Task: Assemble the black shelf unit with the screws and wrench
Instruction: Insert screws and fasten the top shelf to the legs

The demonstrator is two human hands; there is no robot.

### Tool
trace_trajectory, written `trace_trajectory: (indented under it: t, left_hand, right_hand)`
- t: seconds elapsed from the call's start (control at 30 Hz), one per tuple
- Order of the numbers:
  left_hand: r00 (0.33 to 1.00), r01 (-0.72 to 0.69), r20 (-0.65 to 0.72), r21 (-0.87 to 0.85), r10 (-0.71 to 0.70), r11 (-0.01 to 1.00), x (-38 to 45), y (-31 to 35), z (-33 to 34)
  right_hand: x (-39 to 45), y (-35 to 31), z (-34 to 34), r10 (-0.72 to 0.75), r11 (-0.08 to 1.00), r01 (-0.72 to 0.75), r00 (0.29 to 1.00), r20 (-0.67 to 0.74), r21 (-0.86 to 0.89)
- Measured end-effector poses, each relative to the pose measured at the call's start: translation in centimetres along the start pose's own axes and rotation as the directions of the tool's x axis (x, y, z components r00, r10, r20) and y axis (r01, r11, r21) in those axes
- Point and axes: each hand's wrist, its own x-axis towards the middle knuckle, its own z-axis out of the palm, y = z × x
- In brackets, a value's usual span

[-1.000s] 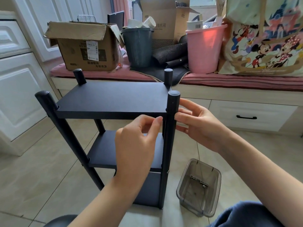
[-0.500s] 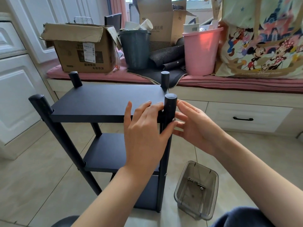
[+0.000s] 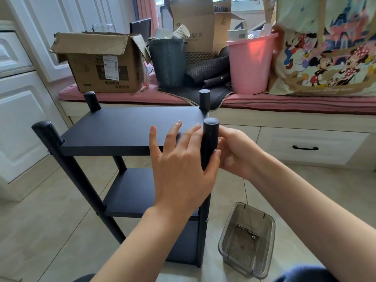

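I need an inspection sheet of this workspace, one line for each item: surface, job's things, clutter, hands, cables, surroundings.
Surface: beige tiled floor.
Job's things: black shelf unit stands upright, three boards between four posts; clear plastic tray on the floor right of it holds small metal hardware; no wrench seen.
Clutter: cardboard box, dark bin, pink bin and cartoon bag on the pink-cushioned bench.
Hands: left hand lies with straight fingers against the front right post and top board; right hand curls round that post from the right.
Cables: nothing seen.
Surroundings: white cabinets at left, drawer under the bench.
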Motion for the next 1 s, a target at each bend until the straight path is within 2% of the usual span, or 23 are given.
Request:
trace_trajectory:
  t: [0.17, 0.47, 0.67, 0.73, 0.83, 1.0]
  left_hand:
    - [1.000, -0.004, 0.016, 0.043, 0.004, 0.999, 0.0, -0.3, 0.1]
    - [1.000, 0.017, 0.014, -0.029, -0.017, 0.999, 0.6, -0.7, 0.5]
    - [0.997, 0.051, 0.052, -0.020, -0.050, 0.998, 1.8, -0.7, 1.4]
    - [0.997, 0.057, 0.054, -0.011, -0.057, 0.998, 2.0, -0.7, 1.9]
    - [0.998, 0.057, 0.026, -0.007, -0.056, 0.998, 2.1, -0.5, 2.5]
    - [0.998, 0.038, -0.045, -0.008, -0.038, 0.999, 2.0, -0.5, 3.1]
  right_hand:
    - [-0.5, 0.2, 0.1, -0.014, 0.999, 0.014, 1.000, 0.001, 0.031]
    - [-0.4, 0.4, -1.2, -0.027, 1.000, 0.026, 0.999, 0.019, 0.008]
    - [-0.7, 1.1, -4.6, 0.009, 1.000, -0.007, 0.994, -0.105, 0.025]
    - [-1.0, 2.1, -6.7, 0.047, 0.999, -0.046, 0.989, -0.141, 0.006]
    - [-1.4, 4.5, -10.5, 0.119, 0.980, -0.147, 0.974, -0.194, -0.136]
    - [-1.3, 11.9, -18.2, 0.249, 0.878, -0.363, 0.904, -0.348, -0.314]
